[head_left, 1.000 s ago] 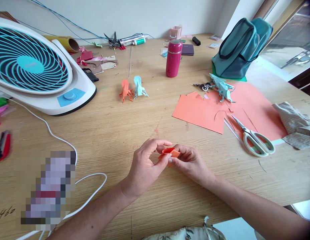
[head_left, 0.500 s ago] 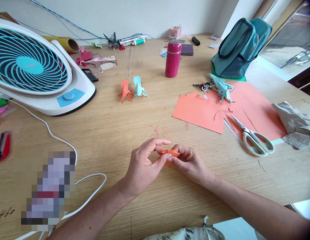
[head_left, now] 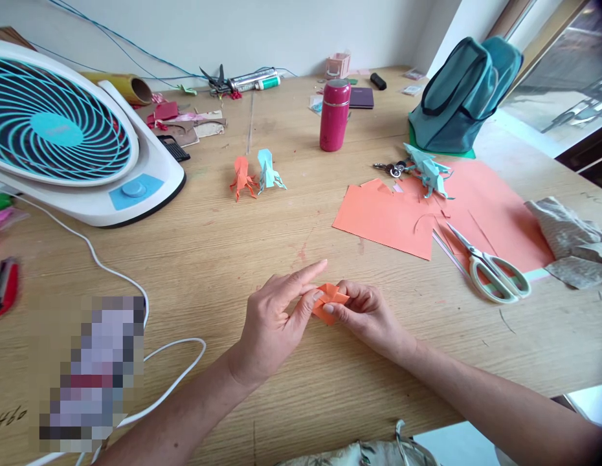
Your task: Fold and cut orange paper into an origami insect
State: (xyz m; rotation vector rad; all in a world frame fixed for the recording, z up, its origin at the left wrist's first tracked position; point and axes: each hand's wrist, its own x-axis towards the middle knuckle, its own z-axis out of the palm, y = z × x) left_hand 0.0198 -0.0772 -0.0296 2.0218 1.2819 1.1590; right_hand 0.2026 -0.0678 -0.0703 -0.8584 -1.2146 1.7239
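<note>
A small piece of folded orange paper (head_left: 329,296) is held between both hands, above the near middle of the table. My left hand (head_left: 278,314) pinches its left edge between thumb and fingers, the index finger stretched out past it. On the other side, my right hand (head_left: 371,315) grips the right edge with its thumb on top. Farther back stand an orange origami figure (head_left: 242,177) and a light blue origami figure (head_left: 268,169), side by side. A larger blue origami figure (head_left: 430,171) rests on orange paper sheets (head_left: 386,217) to the right.
White-handled scissors (head_left: 495,272) lie over the sheets' near edge, beside a crumpled grey cloth (head_left: 570,239). A pink flask (head_left: 335,116) and a teal bag (head_left: 459,97) stand at the back. A fan (head_left: 155,184) fills the left, its white cable (head_left: 100,259) running across the table.
The folded paper has opened out to show more of its creased upper face. My left index finger has straightened, and the left thumb now presses on the paper's left part.
</note>
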